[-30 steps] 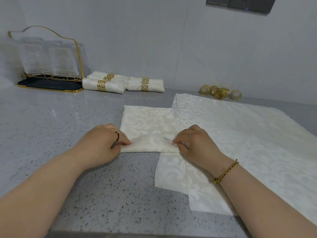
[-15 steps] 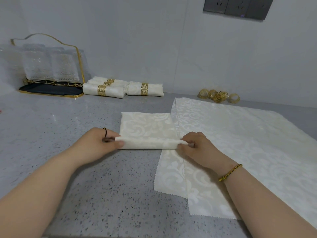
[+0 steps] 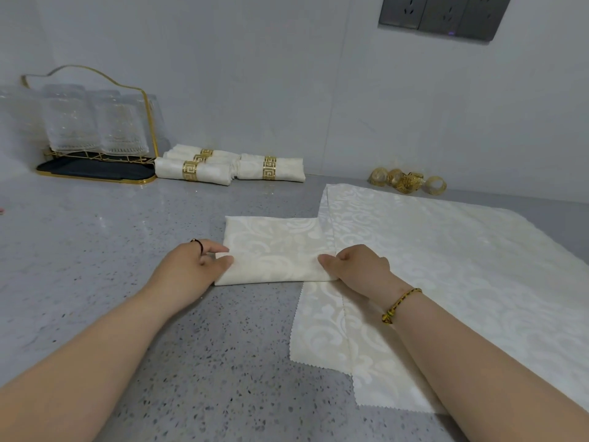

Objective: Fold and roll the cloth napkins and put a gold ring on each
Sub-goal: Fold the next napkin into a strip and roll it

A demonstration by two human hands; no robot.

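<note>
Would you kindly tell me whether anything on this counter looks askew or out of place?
Nothing spilled or damaged. The flat napkins are stacked unevenly, their zigzag edges out of line at the near left, and the loose gold rings lie jumbled by the wall.

**A:** One view here, worn on the person's head. It's wide-angle and looks forward and down across the grey speckled stone tabletop (image 3: 95,282).

**B:** It's close, too. Both forearms run in from the bottom corners, and the left hand (image 3: 191,266) and right hand (image 3: 360,269) meet mid-frame at the folded cream patterned cloth napkin (image 3: 274,250).

**A:** It faces the pale grey tiled wall (image 3: 255,74), with the dark grey socket panel (image 3: 443,14) clipped at the top edge.
</note>
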